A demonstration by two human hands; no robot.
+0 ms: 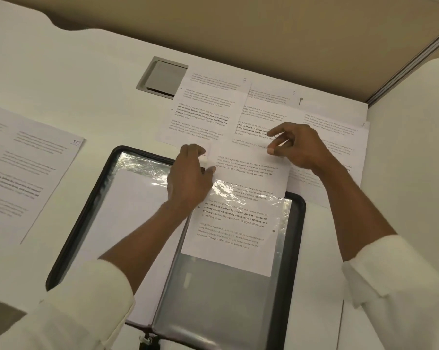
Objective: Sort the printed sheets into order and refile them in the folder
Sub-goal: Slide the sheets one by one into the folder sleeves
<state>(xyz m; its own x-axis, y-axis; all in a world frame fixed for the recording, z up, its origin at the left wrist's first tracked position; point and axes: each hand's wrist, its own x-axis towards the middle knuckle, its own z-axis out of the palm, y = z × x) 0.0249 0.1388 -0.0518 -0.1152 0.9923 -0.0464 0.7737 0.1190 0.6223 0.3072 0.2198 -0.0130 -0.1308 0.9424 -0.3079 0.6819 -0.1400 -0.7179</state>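
the pale desk [62, 72] fills most of your view, with a beige partition [238, 21] running along its far side. in front of you a black-edged folder [87, 205] lies open flat on the desk. its left page [132, 210] already holds a white sheet under crinkled, shiny plastic.

on the right page a clear sleeve [226, 299] holds the printed sheet [238, 223] you are working on. the sheet's lower part is inside the plastic, its bottom edge is short of the sleeve's bottom, and its top part sticks out past the folder's far rim.

three loose sheets [208, 109] lie overlapped in a row just beyond the folder. the rightmost one [339, 137] is marked 7 by hand at its corner. well off to your left, another sheet [24, 173] lies apart from the rest, marked 10.

your left hand [188, 178] grips the upper left edge of the half-inserted sheet, fingers curled over it and thumb against the paper. your right hand [299, 147] pinches the same sheet's top right edge between thumb and fingers, with the forefinger pointing out above it. both white cuffs [87, 311] are pushed back from the wrists.

a grey hatch [162, 78] is set into the desk beside the far sheets.
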